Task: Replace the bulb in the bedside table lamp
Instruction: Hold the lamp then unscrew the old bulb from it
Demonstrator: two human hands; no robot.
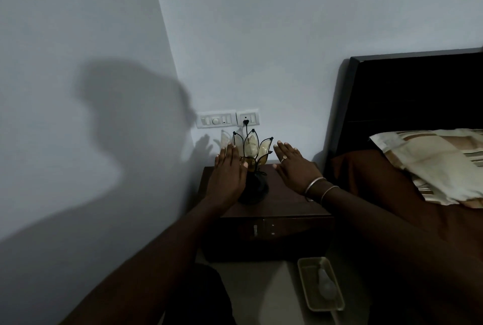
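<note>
Down on the floor, close to the person and in front of the bedside table [274, 209], sits a small tray [304, 285] with a pale bulb [326, 283] lying in it. That looks like the new bulb, but the room is dim, so it is hard to be sure.

On top of the bedside table stands the lamp [252, 165]. It has a dark round base and glass petals that open like a flower. Its plug [245, 122] is in the wall socket just behind the lamp.

Both hands are flat and spread wide, holding nothing. Left hand [227, 175] is right beside the lamp, at its left side, maybe just touching the petals. Right hand [295, 168] is on the other side of the lamp, a little apart from it.

I think the job is just starting, with the hands coming in to take hold of the lamp. To do it well, switch it off at the wall first. Then hold the dark base, not the thin petals, because glass can crack. Keep the lamp upright and mind the cord behind it. I cannot see the old bulb inside the petals.
</note>
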